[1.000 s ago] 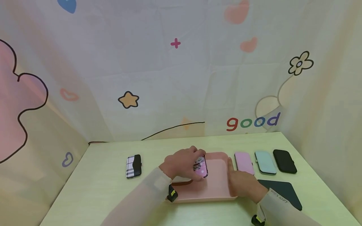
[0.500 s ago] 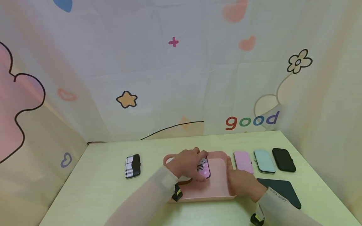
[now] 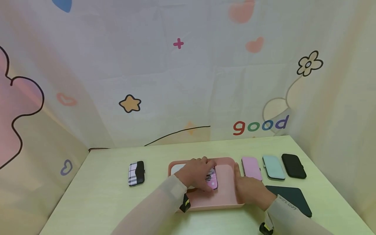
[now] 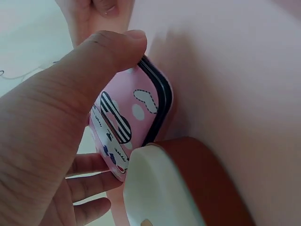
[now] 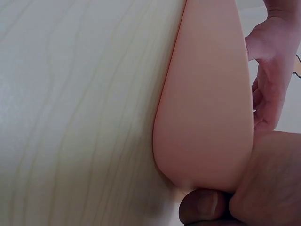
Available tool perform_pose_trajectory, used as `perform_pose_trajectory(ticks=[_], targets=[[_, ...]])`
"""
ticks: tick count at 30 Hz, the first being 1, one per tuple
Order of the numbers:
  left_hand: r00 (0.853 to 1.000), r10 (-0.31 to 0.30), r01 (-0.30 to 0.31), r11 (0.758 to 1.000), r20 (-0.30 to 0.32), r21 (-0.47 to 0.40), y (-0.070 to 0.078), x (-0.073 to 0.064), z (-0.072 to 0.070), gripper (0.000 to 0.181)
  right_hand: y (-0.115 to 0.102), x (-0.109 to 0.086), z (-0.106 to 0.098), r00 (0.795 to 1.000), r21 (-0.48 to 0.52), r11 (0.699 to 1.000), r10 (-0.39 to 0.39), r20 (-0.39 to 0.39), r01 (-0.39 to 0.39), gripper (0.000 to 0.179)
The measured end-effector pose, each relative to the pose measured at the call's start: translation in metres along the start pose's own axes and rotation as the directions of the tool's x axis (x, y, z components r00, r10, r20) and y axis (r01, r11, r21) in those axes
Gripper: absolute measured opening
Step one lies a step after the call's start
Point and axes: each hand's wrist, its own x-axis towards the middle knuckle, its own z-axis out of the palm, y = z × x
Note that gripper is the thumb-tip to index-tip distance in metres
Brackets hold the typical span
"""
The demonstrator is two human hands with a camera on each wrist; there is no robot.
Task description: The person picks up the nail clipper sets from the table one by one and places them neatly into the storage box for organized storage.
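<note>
In the head view my left hand [image 3: 194,174] pinches a small pink cartoon-print case [image 3: 213,182] between the thumb and the fingers. The case stands tilted in the left wrist view, inside the pink tray [image 3: 225,184]. Right beside it, partly hidden under my left hand, is a white case with a brown edge [image 4: 155,188]. My right hand [image 3: 251,191] grips the tray's right side. One digit lies along the rim, and a fingertip [image 5: 202,207] shows curled at the tray's lower corner in the right wrist view.
A plaid-and-black case [image 3: 136,173] lies left of the tray. To the right lie a plain pink case [image 3: 251,168], a mint case [image 3: 274,167] and a black case [image 3: 294,166]. A dark flat panel [image 3: 290,198] lies partly behind my right forearm. A printed curtain [image 3: 164,81] hangs behind the table.
My left hand has shifted slightly right and toward me with the cartoon-print case, uncovering more of the white case. My right hand keeps its hold on the tray.
</note>
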Motion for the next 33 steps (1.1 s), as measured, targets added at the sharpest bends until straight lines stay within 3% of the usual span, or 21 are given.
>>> perform_pose_trajectory(ticks=[9, 25, 33], targets=[[0.999, -0.035, 0.038, 0.997, 0.031, -0.074, 0.0009, 0.0033, 0.0073, 0.079, 0.0019, -0.0013, 0.0013, 1.0, 0.007, 1.0, 0.007, 0.006, -0.007, 0.095], [0.996, -0.066, 0.069, 0.996, 0.058, -0.06, 0.0061, 0.0017, 0.0074, 0.074, 0.0011, 0.0011, 0.0004, 1.0, -0.002, 1.0, 0.006, 0.02, -0.005, 0.091], [0.994, -0.066, 0.071, 0.996, 0.086, -0.052, 0.0047, -0.0022, 0.0058, 0.08, 0.0019, 0.0026, 0.0013, 1.0, -0.002, 1.0, -0.001, 0.011, 0.001, 0.09]])
